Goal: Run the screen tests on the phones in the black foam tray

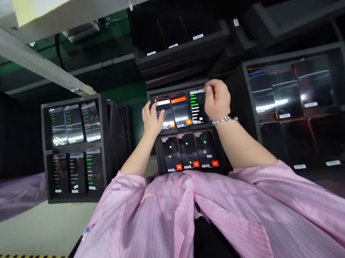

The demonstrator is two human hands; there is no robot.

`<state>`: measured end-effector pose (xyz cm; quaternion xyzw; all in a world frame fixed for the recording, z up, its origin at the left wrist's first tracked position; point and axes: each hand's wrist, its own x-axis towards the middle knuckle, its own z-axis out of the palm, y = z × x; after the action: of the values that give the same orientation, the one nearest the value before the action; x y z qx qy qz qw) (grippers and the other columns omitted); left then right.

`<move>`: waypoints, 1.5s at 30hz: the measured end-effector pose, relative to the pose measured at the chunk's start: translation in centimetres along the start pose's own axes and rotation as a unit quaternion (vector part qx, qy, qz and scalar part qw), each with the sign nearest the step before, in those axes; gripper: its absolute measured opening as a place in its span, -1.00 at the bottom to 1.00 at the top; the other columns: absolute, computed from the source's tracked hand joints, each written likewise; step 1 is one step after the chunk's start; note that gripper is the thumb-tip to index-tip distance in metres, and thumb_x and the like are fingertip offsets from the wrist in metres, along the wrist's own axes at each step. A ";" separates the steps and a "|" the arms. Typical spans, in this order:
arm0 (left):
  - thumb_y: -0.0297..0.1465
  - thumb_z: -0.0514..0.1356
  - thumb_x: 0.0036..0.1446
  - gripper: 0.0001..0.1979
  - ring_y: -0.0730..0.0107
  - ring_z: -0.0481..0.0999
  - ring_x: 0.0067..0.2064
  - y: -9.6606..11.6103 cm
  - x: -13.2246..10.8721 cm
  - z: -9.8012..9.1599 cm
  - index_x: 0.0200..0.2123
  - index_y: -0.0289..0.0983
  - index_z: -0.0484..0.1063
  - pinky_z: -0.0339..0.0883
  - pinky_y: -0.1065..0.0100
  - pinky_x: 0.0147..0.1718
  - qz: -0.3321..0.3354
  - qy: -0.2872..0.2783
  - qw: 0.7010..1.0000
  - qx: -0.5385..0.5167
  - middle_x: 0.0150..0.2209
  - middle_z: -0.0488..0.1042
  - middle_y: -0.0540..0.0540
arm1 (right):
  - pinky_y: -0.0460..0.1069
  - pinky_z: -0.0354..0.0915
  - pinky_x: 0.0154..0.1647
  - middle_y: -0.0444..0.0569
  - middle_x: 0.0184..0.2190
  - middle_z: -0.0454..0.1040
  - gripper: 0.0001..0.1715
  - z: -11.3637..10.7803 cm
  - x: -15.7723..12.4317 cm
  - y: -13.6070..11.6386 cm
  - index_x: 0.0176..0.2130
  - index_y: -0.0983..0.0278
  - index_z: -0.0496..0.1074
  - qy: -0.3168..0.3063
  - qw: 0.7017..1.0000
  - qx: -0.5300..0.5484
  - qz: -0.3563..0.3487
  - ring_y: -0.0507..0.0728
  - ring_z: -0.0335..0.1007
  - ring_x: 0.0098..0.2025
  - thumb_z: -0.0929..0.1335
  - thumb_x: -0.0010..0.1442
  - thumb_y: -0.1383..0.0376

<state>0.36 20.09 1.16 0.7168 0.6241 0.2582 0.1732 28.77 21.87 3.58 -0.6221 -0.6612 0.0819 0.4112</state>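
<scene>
In front of me a black tray [158,132] holds two rows of smartphones with lit screens. My left hand [152,120] is at the tray's left side, fingers apart, the tips reaching the edge of the top-left phone [165,113]. The top middle phone [181,111] shows an orange bar. Beside the top-right phone [197,109], with green and white lines of text, is my right hand [218,99]. Its fingers are curled near that phone's upper right corner; what they hold, if anything, is hidden. Bottom-row phones [187,149] show small green marks and orange-red buttons.
To the left stands another black tray [103,155] of lit phones. A larger black tray [253,97] with phones is on the right. Stacked black trays [182,53] rise behind the middle one. A pale metal beam [38,57] crosses the upper left. A purple sleeve [18,196] shows at far left.
</scene>
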 end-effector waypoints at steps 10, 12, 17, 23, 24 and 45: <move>0.01 0.20 0.39 -0.28 -0.31 0.24 0.48 1.1 -4.5 -0.6 0.43 -0.29 0.23 0.27 -0.14 0.39 -0.103 -0.096 0.990 0.016 0.54 -0.01 -0.46 | 0.42 0.20 0.46 0.30 0.23 0.50 -0.44 -0.8 -7.8 1.3 0.23 0.37 0.45 -0.185 0.981 -0.009 0.051 0.41 0.25 0.43 0.19 0.41 0.19; 0.00 0.20 0.40 -0.29 -0.30 0.31 0.45 1.3 -4.3 -0.6 0.43 -0.26 0.24 0.34 -0.12 0.34 -0.108 -0.097 0.989 0.028 0.55 -0.01 -0.43 | 0.45 0.15 0.47 0.36 0.25 0.47 -0.42 -0.4 -7.4 1.3 0.25 0.42 0.44 -0.197 0.978 -0.031 0.064 0.44 0.20 0.46 0.19 0.40 0.20; -0.05 0.21 0.41 -0.32 -0.27 0.40 0.39 1.9 -4.5 -0.6 0.45 -0.24 0.23 0.38 -0.08 0.32 -0.125 -0.110 0.984 0.059 0.56 -0.01 -0.38 | 0.46 0.07 0.51 0.39 0.26 0.46 -0.38 0.1 -7.4 -0.5 0.27 0.47 0.42 -0.210 0.976 -0.030 0.050 0.46 0.14 0.49 0.20 0.39 0.20; -0.03 0.21 0.41 -0.32 -0.20 0.40 0.38 2.3 -4.5 -0.7 0.47 -0.16 0.21 0.40 -0.03 0.30 -0.136 -0.115 0.982 0.071 0.56 0.00 -0.29 | 0.40 -0.02 0.58 0.36 0.26 0.47 -0.39 2.5 -8.1 -4.4 0.26 0.50 0.42 -0.267 0.963 0.003 -0.033 0.40 0.16 0.49 0.18 0.43 0.20; -0.03 0.20 0.41 -0.32 -0.19 0.40 0.39 2.4 -4.5 -0.7 0.47 -0.16 0.21 0.39 -0.01 0.31 -0.136 -0.117 0.981 0.076 0.56 0.01 -0.28 | 0.43 -0.04 0.58 0.35 0.23 0.49 -0.41 2.8 -8.1 -4.6 0.24 0.49 0.43 -0.276 0.961 0.002 -0.027 0.42 0.17 0.49 0.19 0.42 0.21; -0.01 -0.13 0.53 -0.33 0.02 0.28 0.51 3.1 -17.5 -4.5 0.48 -0.31 0.16 0.16 -0.06 0.49 -0.281 -0.166 0.926 -0.191 0.46 0.29 -0.38 | 0.50 0.31 0.36 0.35 0.24 0.48 -0.18 -9.6 -22.3 -1.0 0.22 0.25 0.41 -0.177 0.916 0.086 0.349 0.55 0.39 0.33 0.31 0.22 -0.22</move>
<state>-1.31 2.08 3.83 0.4979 0.7013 0.1905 0.4733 31.68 -2.04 0.55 -0.7510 -0.4546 0.3853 0.2843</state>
